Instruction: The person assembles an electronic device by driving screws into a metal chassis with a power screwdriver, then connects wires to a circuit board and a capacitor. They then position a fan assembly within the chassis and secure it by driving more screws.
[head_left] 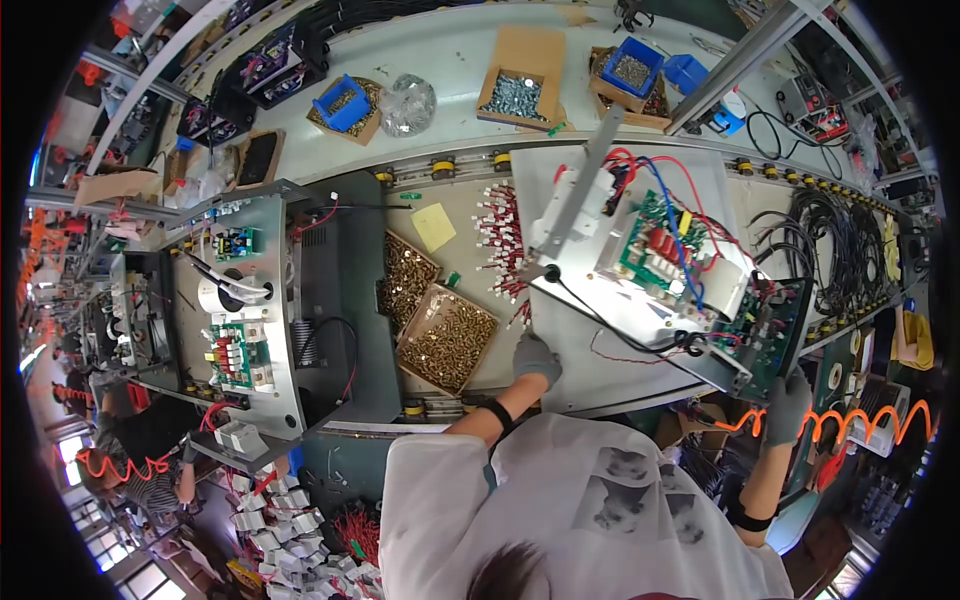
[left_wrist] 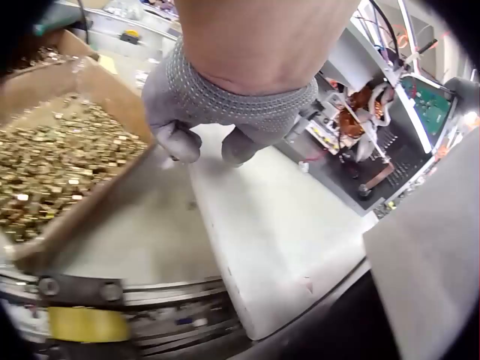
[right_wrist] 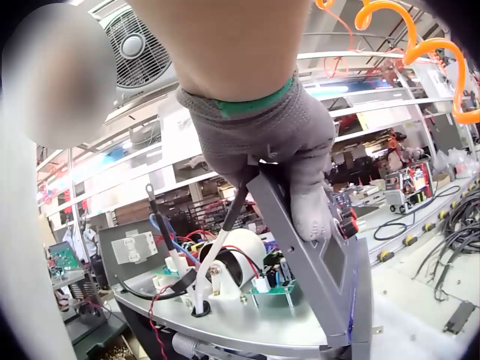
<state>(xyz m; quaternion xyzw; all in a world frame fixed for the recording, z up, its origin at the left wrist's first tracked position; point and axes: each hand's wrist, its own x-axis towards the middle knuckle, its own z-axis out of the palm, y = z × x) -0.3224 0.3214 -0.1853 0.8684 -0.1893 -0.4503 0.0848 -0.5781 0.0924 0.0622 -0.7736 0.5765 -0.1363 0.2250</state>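
My gloved left hand is at the left edge of the white board, just below red-wired white connectors. In the left wrist view, its fingers curl down over the board's edge; whether they pinch anything I cannot tell. My gloved right hand grips the grey panel at the end of an open electrical chassis, fingers over the panel's top edge. Green circuit boards, red and blue wires and a metal strip are on the chassis, which rests on the white board.
Two boxes of brass fasteners stand left of my left hand. Farther left is a second open chassis. Black cables lie coiled at right, and an orange coiled hose runs by my right hand. Parts boxes line the back bench.
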